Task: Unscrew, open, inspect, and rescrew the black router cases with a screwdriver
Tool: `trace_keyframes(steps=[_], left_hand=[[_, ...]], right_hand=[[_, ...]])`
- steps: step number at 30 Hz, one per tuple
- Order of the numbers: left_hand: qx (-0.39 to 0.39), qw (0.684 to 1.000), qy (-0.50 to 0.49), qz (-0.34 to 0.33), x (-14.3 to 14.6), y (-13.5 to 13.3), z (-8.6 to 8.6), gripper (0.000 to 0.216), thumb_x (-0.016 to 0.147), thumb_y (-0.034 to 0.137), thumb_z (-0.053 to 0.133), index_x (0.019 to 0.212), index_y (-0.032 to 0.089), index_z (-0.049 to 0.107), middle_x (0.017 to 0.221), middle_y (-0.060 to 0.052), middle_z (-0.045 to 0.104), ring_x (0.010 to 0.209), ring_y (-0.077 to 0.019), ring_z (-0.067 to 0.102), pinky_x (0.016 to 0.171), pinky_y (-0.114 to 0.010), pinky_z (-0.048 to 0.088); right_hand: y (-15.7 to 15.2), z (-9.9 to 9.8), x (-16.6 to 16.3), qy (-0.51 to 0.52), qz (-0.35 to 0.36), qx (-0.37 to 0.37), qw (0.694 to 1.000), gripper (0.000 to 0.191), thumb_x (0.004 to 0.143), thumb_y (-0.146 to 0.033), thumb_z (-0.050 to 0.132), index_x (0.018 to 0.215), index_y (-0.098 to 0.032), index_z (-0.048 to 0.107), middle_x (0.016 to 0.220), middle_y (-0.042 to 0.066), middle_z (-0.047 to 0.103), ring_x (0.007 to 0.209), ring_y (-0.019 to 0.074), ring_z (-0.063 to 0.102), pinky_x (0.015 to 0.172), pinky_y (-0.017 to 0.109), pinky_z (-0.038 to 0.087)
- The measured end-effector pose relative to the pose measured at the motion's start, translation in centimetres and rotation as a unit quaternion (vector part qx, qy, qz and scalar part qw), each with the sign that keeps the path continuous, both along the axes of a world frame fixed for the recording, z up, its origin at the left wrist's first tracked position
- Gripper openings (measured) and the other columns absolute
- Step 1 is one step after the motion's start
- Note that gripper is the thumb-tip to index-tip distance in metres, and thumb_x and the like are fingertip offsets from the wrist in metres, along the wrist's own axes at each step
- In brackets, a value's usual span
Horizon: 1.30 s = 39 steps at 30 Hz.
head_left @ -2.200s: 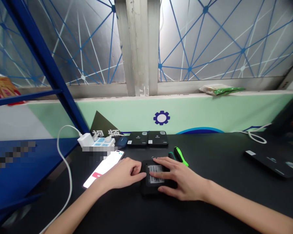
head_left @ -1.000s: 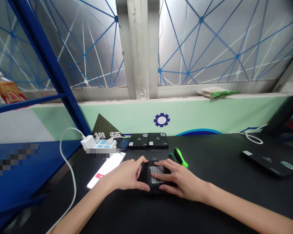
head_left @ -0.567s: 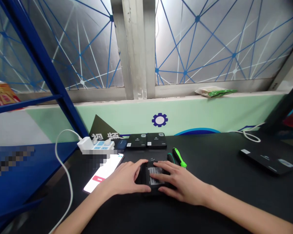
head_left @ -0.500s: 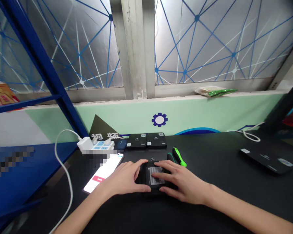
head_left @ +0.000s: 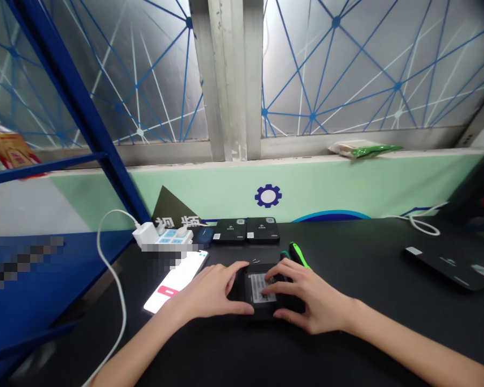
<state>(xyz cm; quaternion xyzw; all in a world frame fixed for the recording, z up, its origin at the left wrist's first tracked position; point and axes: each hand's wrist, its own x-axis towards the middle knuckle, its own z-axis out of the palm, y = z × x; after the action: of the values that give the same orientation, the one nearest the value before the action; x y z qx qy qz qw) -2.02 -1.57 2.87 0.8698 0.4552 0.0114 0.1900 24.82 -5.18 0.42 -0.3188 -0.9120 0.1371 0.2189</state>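
A small flat black electronic box (head_left: 263,308) with a printed label (head_left: 262,287) on its top face lies on the dark table between my hands. My left hand (head_left: 212,293) holds its left side, index finger at the back corner and thumb at the front. My right hand (head_left: 302,295) grips from the right: fingertips rest on the label while the thumb touches near the front right corner. A few tiny screws (head_left: 256,261) lie just behind the box. Beyond my right hand is a green-handled screwdriver (head_left: 297,253), partly hidden, with a dark green handle (head_left: 284,255) beside it.
A lit phone (head_left: 177,282) lies left of my left hand, near a power strip (head_left: 173,236) with a white charger (head_left: 145,235) and cable. Two black boxes (head_left: 229,231) sit against the wall. Another black device (head_left: 452,267) lies far right. A blue frame (head_left: 76,107) stands left.
My right hand's fingers have drawn back to the right over the label, exposing more of its left part. My left hand stays on the box. The whole view has shifted slightly.
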Motion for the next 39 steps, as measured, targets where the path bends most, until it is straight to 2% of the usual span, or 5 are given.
trace_keyframes(steps=[16, 25, 30, 33, 39], left_hand=[[-0.001, 1.0, 0.0, 0.002, 0.0, 0.0, -0.1, 0.093, 0.072, 0.079, 0.061, 0.147, 0.027, 0.042, 0.076, 0.001, 0.058, 0.072, -0.0219, 0.057, 0.062, -0.03, 0.035], [0.006, 1.0, 0.006, 0.004, 0.1, -0.1, 0.2, 0.092, 0.072, 0.077, 0.062, 0.147, 0.028, 0.041, 0.075, 0.002, 0.058, 0.071, -0.0211, 0.056, 0.061, -0.029, 0.035], [0.006, 1.0, 0.013, 0.005, 0.0, -0.1, 0.4, 0.093, 0.074, 0.077, 0.06, 0.149, 0.027, 0.039, 0.072, 0.003, 0.055, 0.067, -0.0202, 0.055, 0.057, -0.028, 0.033], [0.005, 1.0, 0.015, 0.003, -0.1, 0.0, 0.4, 0.094, 0.074, 0.078, 0.058, 0.149, 0.027, 0.039, 0.072, 0.002, 0.055, 0.066, -0.0197, 0.054, 0.056, -0.028, 0.032], [0.008, 1.0, 0.009, 0.004, -0.2, 0.1, 0.2, 0.088, 0.08, 0.077, 0.053, 0.149, 0.026, 0.039, 0.073, 0.002, 0.057, 0.069, -0.0197, 0.055, 0.058, -0.029, 0.034]], right_hand=[[0.9, -0.8, 0.7, 0.021, 0.01, 0.041, 0.999, 0.029, 0.094, -0.033, 0.058, 0.121, -0.023, 0.066, 0.118, 0.012, 0.064, 0.1, 0.0237, 0.058, 0.088, 0.04, 0.049], [1.3, -0.7, 1.0, 0.048, -0.04, 0.101, 0.993, 0.021, 0.097, -0.025, 0.049, 0.098, -0.02, 0.07, 0.092, 0.009, 0.069, 0.082, 0.0201, 0.061, 0.078, 0.035, 0.049], [1.6, -0.4, 1.8, 0.057, -0.136, 0.132, 0.98, 0.03, 0.098, -0.028, 0.045, 0.077, -0.019, 0.064, 0.067, 0.004, 0.061, 0.062, 0.016, 0.055, 0.061, 0.027, 0.041], [2.0, -0.3, 2.4, 0.029, -0.204, 0.127, 0.97, 0.039, 0.096, -0.03, 0.045, 0.059, -0.02, 0.05, 0.056, -0.001, 0.052, 0.052, 0.0132, 0.047, 0.054, 0.026, 0.033], [2.9, 0.0, 3.3, -0.066, -0.366, 0.085, 0.924, 0.038, 0.088, -0.029, 0.05, 0.054, -0.02, 0.038, 0.049, -0.002, 0.05, 0.048, 0.0137, 0.043, 0.051, 0.026, 0.021]])
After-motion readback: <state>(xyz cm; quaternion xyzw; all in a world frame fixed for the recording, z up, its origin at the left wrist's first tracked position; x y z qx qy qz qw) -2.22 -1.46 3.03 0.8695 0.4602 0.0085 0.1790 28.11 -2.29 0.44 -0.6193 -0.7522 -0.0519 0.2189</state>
